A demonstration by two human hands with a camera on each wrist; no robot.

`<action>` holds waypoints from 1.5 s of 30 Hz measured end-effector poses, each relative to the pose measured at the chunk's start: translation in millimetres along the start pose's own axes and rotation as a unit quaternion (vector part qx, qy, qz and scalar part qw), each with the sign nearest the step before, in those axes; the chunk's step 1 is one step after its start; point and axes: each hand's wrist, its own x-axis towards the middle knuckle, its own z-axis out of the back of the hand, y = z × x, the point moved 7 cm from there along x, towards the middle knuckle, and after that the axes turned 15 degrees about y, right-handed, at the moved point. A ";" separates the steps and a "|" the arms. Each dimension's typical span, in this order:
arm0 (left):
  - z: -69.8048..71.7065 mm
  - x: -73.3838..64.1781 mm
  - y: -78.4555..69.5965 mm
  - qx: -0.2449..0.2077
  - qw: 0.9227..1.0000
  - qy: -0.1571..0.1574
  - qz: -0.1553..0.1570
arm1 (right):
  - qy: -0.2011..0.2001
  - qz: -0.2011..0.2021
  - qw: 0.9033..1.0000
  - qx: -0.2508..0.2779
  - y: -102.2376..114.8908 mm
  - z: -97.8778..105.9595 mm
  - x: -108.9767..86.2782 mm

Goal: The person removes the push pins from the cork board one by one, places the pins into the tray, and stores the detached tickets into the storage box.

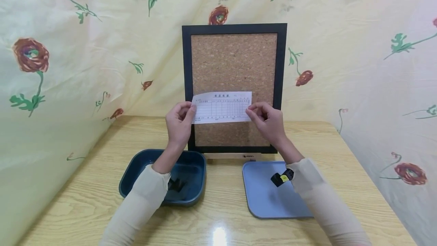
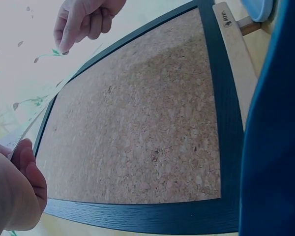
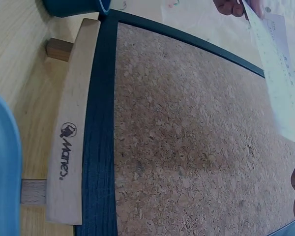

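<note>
A white printed form [image 1: 222,107], ruled with a table, is stretched between both hands before the cork board [image 1: 235,62]. My left hand [image 1: 179,120] pinches its left edge between thumb and fingers. At the opposite edge my right hand [image 1: 268,120] pinches the paper the same way. The black-framed board stands upright on a wooden stand [image 3: 71,132]. Seen side-on in the right wrist view, the paper [image 3: 275,73] is held off the cork. Its lower part and the left hand [image 2: 14,187] also show in the left wrist view.
A dark blue bin [image 1: 201,177] with small black items inside stands at the left, under the left forearm. On the right lies a light blue tray [image 1: 263,200], below the right forearm. Flowered cloth [image 1: 136,29] hangs behind the wooden table [image 1: 222,196].
</note>
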 end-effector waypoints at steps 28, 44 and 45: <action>3.4 -32.8 1.6 0.009 0.999 0.043 0.021 | 0.028 0.042 0.999 -0.014 23.6 -10.6 -31.0; 6.2 -49.8 -5.6 0.020 0.998 0.051 0.043 | 0.038 0.042 0.998 -0.039 27.8 2.2 -50.5; 6.7 -51.0 -6.5 0.021 0.997 0.051 0.045 | 0.040 0.044 0.998 -0.039 28.1 2.8 -51.9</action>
